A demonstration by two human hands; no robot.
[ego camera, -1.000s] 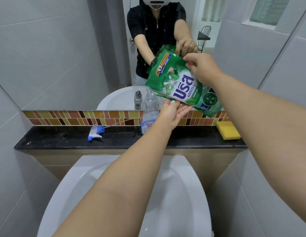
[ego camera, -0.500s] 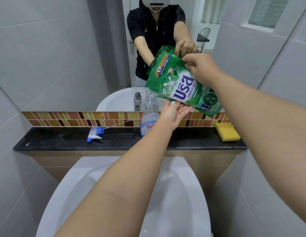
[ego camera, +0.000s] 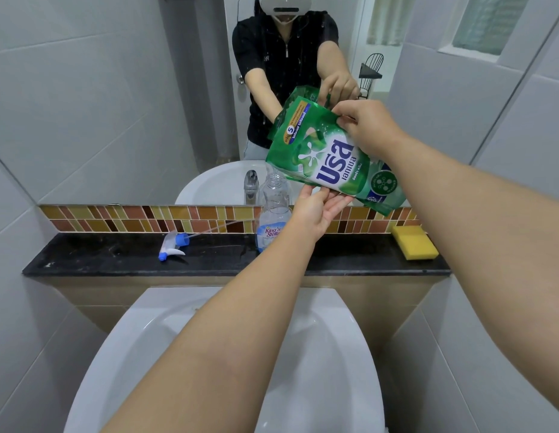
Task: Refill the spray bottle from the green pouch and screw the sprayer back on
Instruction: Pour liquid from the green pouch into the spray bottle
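Right hand (ego camera: 370, 129): fingers (ego camera: 345, 120) pinching the upper right edge of the green pouch (ego camera: 326, 160), thumb side nearest the camera. Left hand (ego camera: 318, 210): palm up, fingers (ego camera: 337, 201) straight, cradling the pouch's lower edge from beneath; not curled round it.

Pouch held in the air over the far side of the worktop (ego camera: 116, 257), just right of and above the spray bottle (ego camera: 272, 214). Long axis tilted, running from upper left down to lower right; printed face toward the camera. Its lower left corner hangs just above the bottle's open neck, which looks like the pouring end. Cannot tell whether that corner is cut open or whether liquid is running.

Handling, as a judgement: soft film pouch, floppy, weight shifts as liquid slumps toward the low end. A pinch at one edge alone would let it fold, so support under the belly makes sense. Film probably slick if wet.

Bottle: clear, light, nearly empty, upright on the worktop, neck pointing straight up, unheld. Narrow mouth and nothing steadying it, so a nudge from the pouch could tip it.

Sprayer (ego camera: 173, 243): lying on its side well to the left of the bottle, dip tube trailing right toward it.

Yellow sponge (ego camera: 414, 242) at far right. Basin (ego camera: 116, 354) nearest.
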